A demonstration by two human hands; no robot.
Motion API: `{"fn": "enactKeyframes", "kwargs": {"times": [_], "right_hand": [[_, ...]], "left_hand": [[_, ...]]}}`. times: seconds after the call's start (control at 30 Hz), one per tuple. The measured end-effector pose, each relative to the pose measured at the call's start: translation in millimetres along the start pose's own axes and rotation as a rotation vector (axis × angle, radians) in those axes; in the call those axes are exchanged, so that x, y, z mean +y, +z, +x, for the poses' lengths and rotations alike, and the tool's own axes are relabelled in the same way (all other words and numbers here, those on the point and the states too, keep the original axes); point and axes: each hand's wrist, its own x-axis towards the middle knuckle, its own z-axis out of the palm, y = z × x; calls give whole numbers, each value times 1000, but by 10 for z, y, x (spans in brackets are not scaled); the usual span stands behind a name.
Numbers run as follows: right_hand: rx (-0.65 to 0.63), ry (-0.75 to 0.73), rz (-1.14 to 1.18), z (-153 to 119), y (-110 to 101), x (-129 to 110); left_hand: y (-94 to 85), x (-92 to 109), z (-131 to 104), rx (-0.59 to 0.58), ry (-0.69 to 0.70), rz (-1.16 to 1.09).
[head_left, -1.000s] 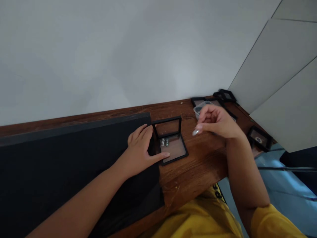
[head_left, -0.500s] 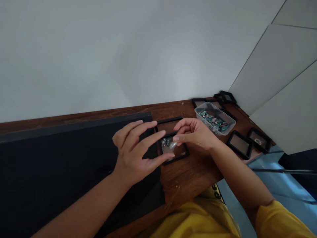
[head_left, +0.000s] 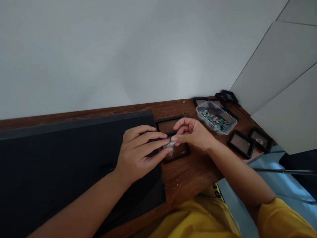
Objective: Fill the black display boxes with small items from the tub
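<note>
A small clear plastic packet (head_left: 170, 144) with shiny bits in it hangs over a black-rimmed frame (head_left: 177, 160) on the wooden table. My right hand (head_left: 195, 135) pinches the packet's right end between thumb and forefinger. On its left side, my left hand (head_left: 141, 152) has thumb and forefinger drawn close around it, the other fingers stretched forward over it. Those fingers hide much of the packet and its contents. A second black frame (head_left: 169, 119) lies just behind, partly covered by my right hand.
Right of my hands stands a clear plastic tub (head_left: 229, 129) of green and pinkish pieces. Several black frames (head_left: 240, 144) lie beyond and beside it; one (head_left: 260, 140) holds a round item. A large black panel (head_left: 61, 165) covers the left. A white wall (head_left: 123, 59) rises behind.
My left hand has moved slightly right, its thumb and fingers closing in on the packet and covering more of it. My right hand keeps its pinch almost in place.
</note>
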Motion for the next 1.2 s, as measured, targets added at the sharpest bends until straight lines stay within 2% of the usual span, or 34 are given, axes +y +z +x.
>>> {"fn": "enactKeyframes", "kwargs": {"times": [0.23, 0.47, 0.67, 0.8, 1.0, 1.2], "right_hand": [[-26, 10, 54, -3, 8, -15], [14, 5, 25, -10, -26, -56], [126, -1, -215, -16, -193, -129], [190, 39, -360, 20, -263, -67], [239, 98, -697, 70, -240, 38], [265, 109, -956, 37, -185, 10]], "left_hand": [[-8, -22, -15, -5, -46, -61], [-11, -27, -21, 26, -89, -81], [-23, -30, -11, 22, -135, -65], [-14, -21, -3, 55, -158, -55], [-13, -22, 14, 61, -165, -55], [-15, -71, 17, 62, -136, -35]]}}
